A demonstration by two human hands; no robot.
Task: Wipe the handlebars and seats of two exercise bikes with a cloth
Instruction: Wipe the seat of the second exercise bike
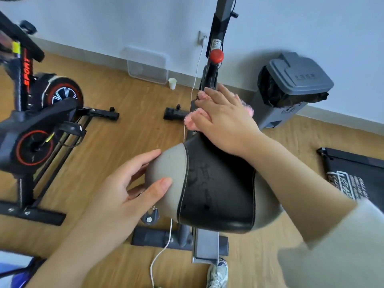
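Observation:
A black and grey bike seat (216, 190) fills the middle of the view. My left hand (133, 183) grips its grey left side, thumb on top and fingers curled under. My right hand (224, 119) presses a fluffy pink cloth (195, 117) flat onto the narrow nose of the seat. Past the nose rises this bike's post with a red knob (216, 55). A second bike (39, 113), black with red trim, stands at the left; its seat and handlebars lie outside the view.
A grey lidded bin (295, 88) stands by the wall at the right. A clear plastic box (148, 66) and a white paper cup (172, 83) sit by the baseboard. A white cable (164, 248) trails over the wooden floor. A black mat (353, 175) lies at the right.

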